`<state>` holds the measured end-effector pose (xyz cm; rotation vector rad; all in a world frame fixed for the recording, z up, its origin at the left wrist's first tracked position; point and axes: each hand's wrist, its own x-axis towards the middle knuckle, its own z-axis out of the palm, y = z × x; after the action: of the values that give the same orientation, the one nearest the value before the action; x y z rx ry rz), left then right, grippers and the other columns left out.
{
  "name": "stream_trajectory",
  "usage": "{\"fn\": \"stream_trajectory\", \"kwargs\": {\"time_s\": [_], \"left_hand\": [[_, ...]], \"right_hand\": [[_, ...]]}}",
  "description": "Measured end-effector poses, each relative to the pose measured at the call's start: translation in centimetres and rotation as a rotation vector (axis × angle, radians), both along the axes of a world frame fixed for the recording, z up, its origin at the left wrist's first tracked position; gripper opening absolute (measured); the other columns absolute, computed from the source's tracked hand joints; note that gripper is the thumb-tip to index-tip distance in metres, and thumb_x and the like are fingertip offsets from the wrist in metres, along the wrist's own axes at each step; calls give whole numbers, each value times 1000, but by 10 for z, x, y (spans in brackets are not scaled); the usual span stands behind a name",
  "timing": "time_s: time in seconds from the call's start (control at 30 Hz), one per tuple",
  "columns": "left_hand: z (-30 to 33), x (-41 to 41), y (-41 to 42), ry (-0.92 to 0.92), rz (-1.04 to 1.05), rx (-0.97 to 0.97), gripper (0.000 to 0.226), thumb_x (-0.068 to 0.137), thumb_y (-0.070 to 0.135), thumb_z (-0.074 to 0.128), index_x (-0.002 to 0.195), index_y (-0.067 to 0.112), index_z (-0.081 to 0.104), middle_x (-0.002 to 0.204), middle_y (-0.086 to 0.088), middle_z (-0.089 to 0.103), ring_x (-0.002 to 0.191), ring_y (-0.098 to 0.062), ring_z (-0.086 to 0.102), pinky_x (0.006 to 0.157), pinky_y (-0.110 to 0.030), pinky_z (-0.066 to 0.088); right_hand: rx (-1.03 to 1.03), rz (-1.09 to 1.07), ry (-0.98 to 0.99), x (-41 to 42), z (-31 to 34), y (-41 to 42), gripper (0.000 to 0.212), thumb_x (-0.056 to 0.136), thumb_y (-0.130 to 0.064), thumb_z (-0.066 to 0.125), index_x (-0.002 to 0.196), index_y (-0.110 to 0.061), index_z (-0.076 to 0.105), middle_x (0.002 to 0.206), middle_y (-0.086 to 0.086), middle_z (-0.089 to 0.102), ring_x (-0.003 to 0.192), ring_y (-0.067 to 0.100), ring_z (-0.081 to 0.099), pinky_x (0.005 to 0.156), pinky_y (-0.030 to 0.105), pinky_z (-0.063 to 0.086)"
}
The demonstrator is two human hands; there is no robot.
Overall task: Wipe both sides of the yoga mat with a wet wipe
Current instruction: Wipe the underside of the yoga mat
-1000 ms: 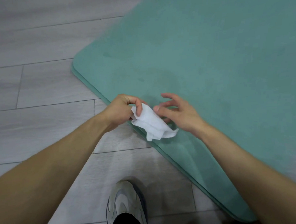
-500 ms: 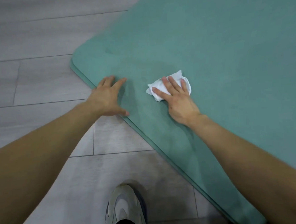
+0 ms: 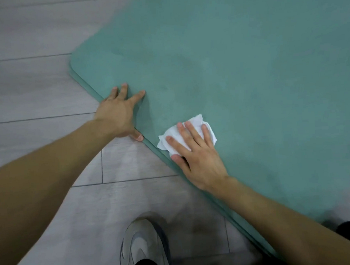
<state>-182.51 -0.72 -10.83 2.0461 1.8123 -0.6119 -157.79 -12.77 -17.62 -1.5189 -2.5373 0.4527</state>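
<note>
A teal yoga mat [image 3: 237,68] lies flat on the floor and fills the upper right of the view. A crumpled white wet wipe [image 3: 198,122] lies on the mat close to its near edge. My right hand [image 3: 193,151] presses flat on the wipe with straight, spread fingers. My left hand [image 3: 118,113] rests on the mat's near edge by the rounded corner, fingers straight on the mat and thumb at the edge.
Grey wood-look floor tiles [image 3: 36,89] surround the mat on the left and below. My grey sneaker [image 3: 140,247] stands on the floor at the bottom centre, close to the mat's edge.
Both hands held the wipe above the mat's edge a second ago. The left hand let go and settled on the mat's edge. The right hand pressed the wipe down and slid it toward the near edge.
</note>
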Motion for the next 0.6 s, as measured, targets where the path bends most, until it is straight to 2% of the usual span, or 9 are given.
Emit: {"fn": "stream_trajectory", "kwargs": {"time_s": [0.1,0.17,0.27,0.33,0.4,0.47,0.53,0.6], "left_hand": [[1,-1,-1,1,16,7,154,50,72,95,166,47,-4,177,-10,-8,163,-38,3,129,-53,25],[1,0,-1,2,12,6,154,49,72,95,166,46,-4,177,-10,-7,163,-38,3,129,-53,25],[3,0,-1,4,5,4,154,50,73,93,166,47,-6,177,-10,-9,163,-37,3,129,-51,24],[3,0,-2,-5,11,-1,154,51,73,93,165,47,-7,177,-9,-10,163,-37,2,130,-50,22],[4,0,-2,-13,8,-6,154,51,72,94,166,47,-6,177,-9,-9,163,-37,2,130,-52,22],[3,0,-1,-16,15,3,155,49,72,94,166,47,-5,177,-9,-8,163,-37,3,130,-52,23],[4,1,-1,-6,12,7,155,49,73,94,165,47,-5,177,-9,-8,163,-37,4,128,-52,25],[5,2,-1,-1,14,17,154,50,72,94,165,47,-5,177,-9,-8,163,-37,4,127,-51,26]], "right_hand": [[49,-157,51,-23,-9,2,48,114,-34,37,159,-20,44,170,3,32,161,24,18,129,56,13],[51,-170,45,-31,-13,-6,49,113,-27,36,161,-14,39,171,4,30,161,23,15,129,53,16],[46,57,3,-9,-12,-6,51,113,-25,37,163,-12,34,171,3,28,161,22,16,131,48,15],[108,112,-68,24,-15,28,53,110,-19,47,161,-8,37,169,7,32,159,26,24,131,48,14],[140,-98,-74,49,-14,76,53,108,-14,51,159,-4,39,167,14,36,157,31,29,130,48,13],[43,-296,-54,33,2,90,51,113,-20,33,162,-5,33,169,12,32,160,28,21,132,46,6],[50,-132,-110,-4,3,40,57,110,-19,19,164,-3,23,171,14,25,161,29,13,132,50,5],[7,202,-147,-12,2,-22,57,110,-17,23,166,-7,19,173,10,18,162,27,9,132,49,7]]}}
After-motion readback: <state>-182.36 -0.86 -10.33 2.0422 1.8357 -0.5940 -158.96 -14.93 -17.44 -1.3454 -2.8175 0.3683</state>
